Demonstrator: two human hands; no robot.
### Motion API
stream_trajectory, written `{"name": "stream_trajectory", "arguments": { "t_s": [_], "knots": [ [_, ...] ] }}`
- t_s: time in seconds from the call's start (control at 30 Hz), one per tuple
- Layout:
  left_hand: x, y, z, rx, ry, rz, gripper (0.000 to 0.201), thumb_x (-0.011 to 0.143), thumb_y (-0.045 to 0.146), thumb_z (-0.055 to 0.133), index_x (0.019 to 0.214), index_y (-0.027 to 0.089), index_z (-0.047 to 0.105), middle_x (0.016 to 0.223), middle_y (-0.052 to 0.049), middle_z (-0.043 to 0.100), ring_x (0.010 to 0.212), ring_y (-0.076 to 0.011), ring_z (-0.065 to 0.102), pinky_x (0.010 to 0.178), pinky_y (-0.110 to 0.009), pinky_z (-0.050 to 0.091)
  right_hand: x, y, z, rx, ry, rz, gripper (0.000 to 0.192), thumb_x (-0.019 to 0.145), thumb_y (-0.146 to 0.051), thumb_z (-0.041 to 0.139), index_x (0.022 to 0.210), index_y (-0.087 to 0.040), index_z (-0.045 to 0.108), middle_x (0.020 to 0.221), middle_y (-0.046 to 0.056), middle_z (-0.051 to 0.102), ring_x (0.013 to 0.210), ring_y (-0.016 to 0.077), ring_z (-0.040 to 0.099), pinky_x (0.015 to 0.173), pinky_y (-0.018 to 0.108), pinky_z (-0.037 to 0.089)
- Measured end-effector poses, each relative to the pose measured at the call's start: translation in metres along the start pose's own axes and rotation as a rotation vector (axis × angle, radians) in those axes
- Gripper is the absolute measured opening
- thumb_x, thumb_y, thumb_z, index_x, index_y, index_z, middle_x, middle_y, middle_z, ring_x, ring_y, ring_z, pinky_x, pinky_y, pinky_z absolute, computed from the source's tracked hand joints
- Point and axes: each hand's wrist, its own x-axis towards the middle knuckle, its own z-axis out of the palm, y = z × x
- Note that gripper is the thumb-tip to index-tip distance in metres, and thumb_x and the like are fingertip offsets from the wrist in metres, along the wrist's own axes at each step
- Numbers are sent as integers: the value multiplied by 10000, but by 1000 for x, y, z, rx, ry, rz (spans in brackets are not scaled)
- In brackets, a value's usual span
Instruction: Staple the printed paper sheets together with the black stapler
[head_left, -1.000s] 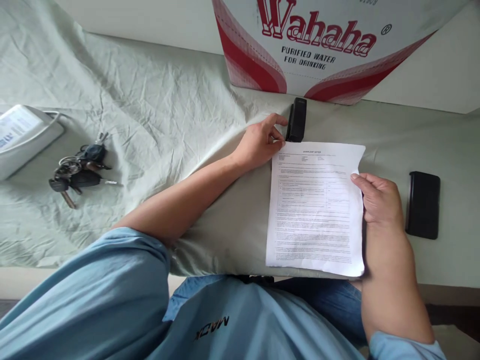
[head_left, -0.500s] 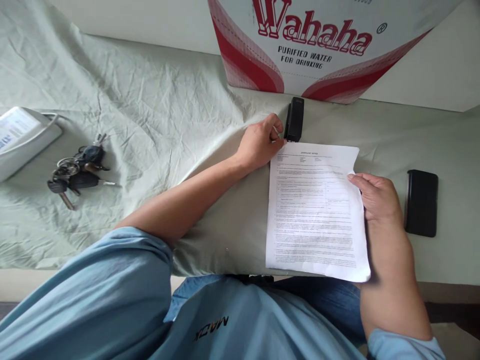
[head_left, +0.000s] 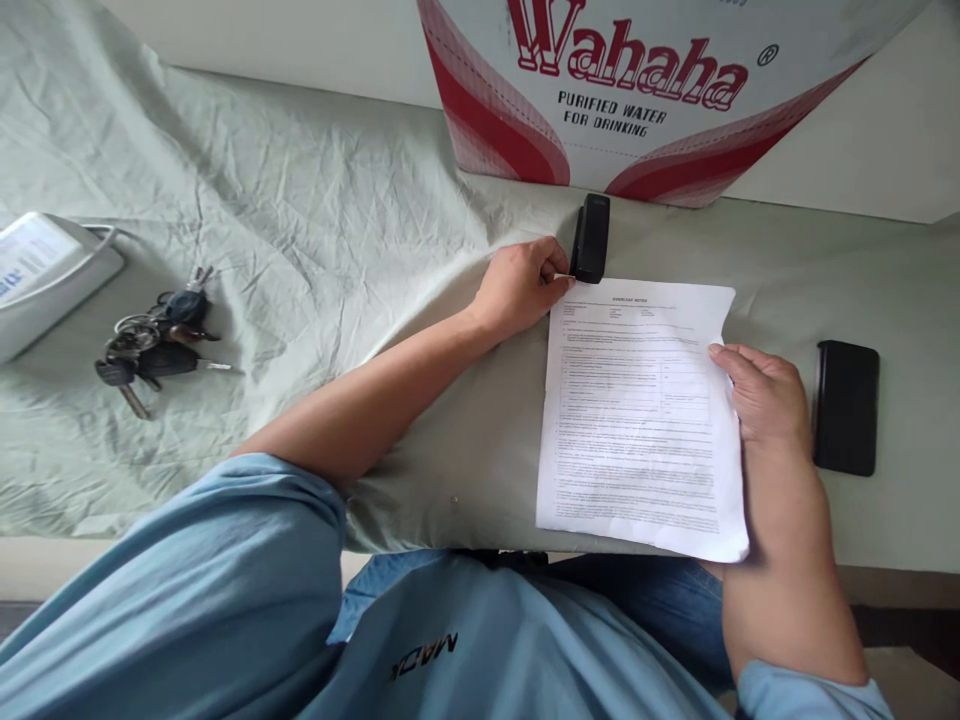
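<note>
The left hand [head_left: 523, 288] has its fingers curled in and, between thumb and forefinger, pinches the top-left corner of a printed sheet [head_left: 637, 420] headed "Overleaf Notes". With the sheet as the centre of a clock and twelve at the top of the view, that hand lies at ten o'clock. The right hand [head_left: 766, 392], at three o'clock, grips the sheet's right edge, thumb on top. One second ago the left forefinger stretched towards the black stapler [head_left: 592, 238] at eleven o'clock; now it is folded back to the thumb. The sheet's lower-right corner has swung outward to the right since then, and compared with half a second ago its top edge sits closer to the stapler, which has hardly moved. The corner is right by the stapler's near end; whether they touch is unclear. Further out, a black phone [head_left: 847, 408] lies at three o'clock, just past the right hand. At twelve stands a red-and-white Wahaha water carton [head_left: 637, 150]. Well away at nine, a bunch of keys [head_left: 161, 345] and a white device [head_left: 56, 285] rest on the cloth-covered table [head_left: 337, 220].
</note>
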Motion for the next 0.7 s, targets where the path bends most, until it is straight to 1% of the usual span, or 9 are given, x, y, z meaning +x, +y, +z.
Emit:
{"name": "stream_trajectory", "arguments": {
  "t_s": [0.07,0.13,0.27,0.4,0.53,0.6,0.63,0.7],
  "knots": [
    [-1,2,0,-2,-2,-10,164,932,99,812,920,250,751,922,1,858,872,-206,754,900,-371,598,-1,2,4,33,-5,21,586,593,-730,1100,772,-265,793,735,-4,733,667,196,632,626,364,546],
    [-2,4,0,-23,18,-22,176,956,75,779,937,248,754,912,2,855,859,-202,744,903,-369,602,-1,4,6,54,9,28,544,593,-676,1099,774,-256,804,736,-8,736,666,187,634,631,356,546],
    [-5,1,1,-70,55,-4,246,992,55,714,1118,247,802,924,18,866,815,-182,729,932,-362,627,1,7,5,60,51,2,504,628,-629,1097,794,-244,817,703,-40,685,638,152,582,602,329,488],
    [-5,-7,2,-102,40,27,393,996,92,702,1341,237,823,1032,-2,923,860,-186,778,997,-375,670,2,7,5,72,58,-6,524,644,-654,1097,818,-245,819,705,-37,698,617,156,596,584,335,499],
    [-5,-14,3,-95,27,38,491,985,131,741,1460,233,811,1092,-27,927,904,-199,795,1036,-392,692,1,7,6,92,65,-2,545,614,-649,1126,818,-243,826,703,-32,721,607,149,598,574,325,500],
    [-5,-19,5,-86,37,68,546,1013,170,749,1549,256,805,1212,-49,923,963,-211,813,1078,-412,700,1,6,6,103,70,3,558,598,-650,1145,812,-247,824,700,-36,728,605,144,598,571,313,499],
    [-4,-22,6,-80,46,104,572,1036,199,748,1601,276,801,1307,-68,912,1030,-227,830,1106,-428,704,1,6,6,109,71,5,567,592,-653,1153,812,-249,823,703,-37,735,610,144,604,573,308,505],
    [-1,-29,7,-64,60,213,577,1091,268,730,1660,313,813,1500,-110,853,1226,-285,846,1169,-478,705,0,6,6,119,73,11,581,586,-662,1164,812,-249,822,714,-38,750,623,147,624,585,300,524]
  ]
}}
